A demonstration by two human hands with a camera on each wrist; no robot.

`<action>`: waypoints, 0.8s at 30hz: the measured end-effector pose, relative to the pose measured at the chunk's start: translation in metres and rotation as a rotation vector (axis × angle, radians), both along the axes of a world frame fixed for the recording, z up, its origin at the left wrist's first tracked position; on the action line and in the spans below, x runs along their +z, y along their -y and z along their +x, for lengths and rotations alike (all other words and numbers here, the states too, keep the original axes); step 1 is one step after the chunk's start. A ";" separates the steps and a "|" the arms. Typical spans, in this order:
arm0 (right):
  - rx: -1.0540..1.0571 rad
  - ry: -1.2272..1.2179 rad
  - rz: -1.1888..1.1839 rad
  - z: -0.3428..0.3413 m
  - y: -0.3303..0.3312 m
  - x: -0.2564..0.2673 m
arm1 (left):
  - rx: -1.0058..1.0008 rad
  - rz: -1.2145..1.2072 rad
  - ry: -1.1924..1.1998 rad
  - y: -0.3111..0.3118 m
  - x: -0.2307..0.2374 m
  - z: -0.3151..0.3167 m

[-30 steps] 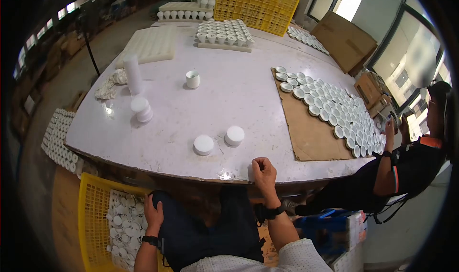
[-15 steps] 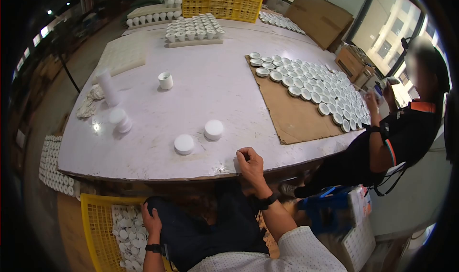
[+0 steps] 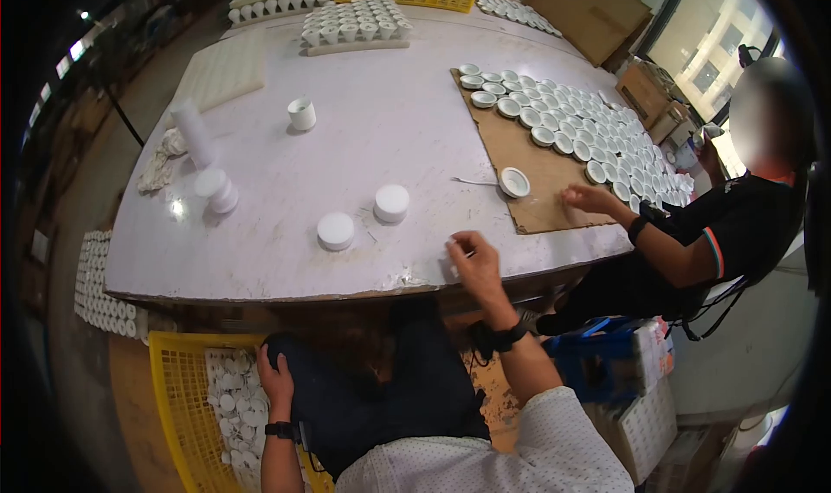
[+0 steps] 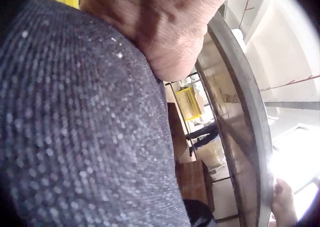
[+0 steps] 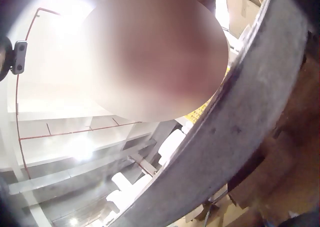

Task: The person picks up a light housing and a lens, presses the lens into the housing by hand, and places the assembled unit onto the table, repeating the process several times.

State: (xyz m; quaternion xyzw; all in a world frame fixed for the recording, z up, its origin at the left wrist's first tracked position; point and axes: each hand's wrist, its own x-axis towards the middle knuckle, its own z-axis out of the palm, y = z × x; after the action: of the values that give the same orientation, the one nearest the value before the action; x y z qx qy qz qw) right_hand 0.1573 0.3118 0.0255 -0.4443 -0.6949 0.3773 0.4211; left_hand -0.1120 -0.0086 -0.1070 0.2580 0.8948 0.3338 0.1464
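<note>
In the head view my left hand (image 3: pixel 277 379) rests on the dark-trousered thigh with its fingers loosely extended; the left wrist view shows the heel of that hand (image 4: pixel 170 47) against the cloth. My right hand (image 3: pixel 476 264) is over the front table edge, fingers bent. A small white patch shows by its fingertips, and I cannot tell whether it is something held. Left of this hand are two white round blocks (image 3: pixel 336 231). Farther right, a white cup (image 3: pixel 514 182) sits on the cardboard edge, with a thin white stick (image 3: pixel 474 180) beside it.
Another person's hand (image 3: pixel 589 200) is over the cardboard sheet (image 3: pixel 541 207), near rows of white cups (image 3: pixel 576 129). A single cup (image 3: pixel 302 114), a white cylinder (image 3: pixel 192 134) and stacked round pieces (image 3: pixel 216 190) stand farther back. A yellow crate (image 3: pixel 169 389) of white pieces is by my left leg.
A cup and a thin stick have appeared at the cardboard's near-left edge, and the other person's hand has come over the cardboard. My right hand has lifted slightly; my left hand stays on the thigh.
</note>
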 end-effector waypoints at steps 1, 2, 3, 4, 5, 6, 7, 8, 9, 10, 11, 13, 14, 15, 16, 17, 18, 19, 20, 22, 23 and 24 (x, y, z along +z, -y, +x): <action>-0.059 0.053 0.105 0.007 -0.010 0.002 | -0.008 0.026 -0.006 0.001 -0.001 0.000; -0.118 0.104 0.212 0.015 -0.023 0.004 | -0.015 0.053 -0.014 0.001 -0.002 -0.001; -0.180 0.194 0.321 0.023 -0.037 0.008 | -0.009 0.049 -0.014 0.001 -0.001 -0.001; -0.241 0.284 0.432 0.030 -0.053 0.012 | -0.001 0.048 -0.008 -0.001 -0.001 0.000; -0.281 0.335 0.470 0.034 -0.070 0.015 | 0.006 0.049 -0.003 -0.002 0.000 0.001; -0.323 0.386 0.507 0.038 -0.085 0.015 | 0.012 0.047 -0.004 -0.003 0.002 0.002; -0.319 0.382 0.507 0.040 -0.100 0.011 | 0.013 0.038 -0.013 -0.005 0.005 0.003; -0.330 0.455 0.494 0.041 -0.117 0.007 | 0.016 0.031 -0.022 -0.006 0.006 0.003; -0.341 0.528 0.481 0.037 -0.122 0.012 | 0.023 0.033 -0.026 -0.005 0.005 0.003; -0.334 0.521 0.484 0.035 -0.126 0.017 | 0.030 0.042 -0.012 -0.004 0.001 0.003; -0.286 0.514 0.293 0.033 -0.130 0.023 | 0.040 0.052 0.001 -0.002 -0.002 0.002; -0.220 0.496 0.105 0.026 -0.136 0.024 | 0.065 0.060 -0.003 0.000 -0.006 0.002; -0.241 0.557 0.141 0.027 -0.144 0.014 | 0.076 0.065 0.003 0.002 -0.008 0.003; -0.263 0.618 0.175 0.026 -0.146 0.012 | 0.088 0.060 -0.004 0.004 -0.007 0.004; -0.249 0.614 0.174 0.028 -0.146 0.010 | 0.116 0.107 0.014 0.005 -0.006 0.005; -0.285 0.522 0.173 0.032 -0.144 0.007 | 0.145 0.155 0.032 0.007 -0.007 0.008; -0.319 0.430 0.173 0.035 -0.140 0.008 | 0.159 0.153 0.028 0.006 -0.004 0.010; -0.303 0.431 0.174 0.042 -0.135 0.011 | 0.095 0.163 -0.020 0.004 0.003 0.016; -0.329 0.434 0.295 0.053 -0.128 0.013 | 0.033 0.168 -0.063 0.002 0.008 0.025; -0.328 0.448 0.418 0.063 -0.100 0.021 | -0.027 0.371 0.122 -0.020 0.054 0.054; -0.257 0.404 0.448 0.067 -0.082 0.028 | -0.131 0.423 0.182 -0.030 0.072 0.067; -0.187 0.359 0.476 0.070 -0.063 0.035 | -0.246 0.481 0.208 -0.041 0.094 0.080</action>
State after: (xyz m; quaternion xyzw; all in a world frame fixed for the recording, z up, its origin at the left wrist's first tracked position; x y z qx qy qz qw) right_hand 0.2276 0.3751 0.0607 -0.4548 -0.7830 0.0790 0.4169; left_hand -0.0325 0.0324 -0.0126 0.3564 0.7319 0.5408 0.2116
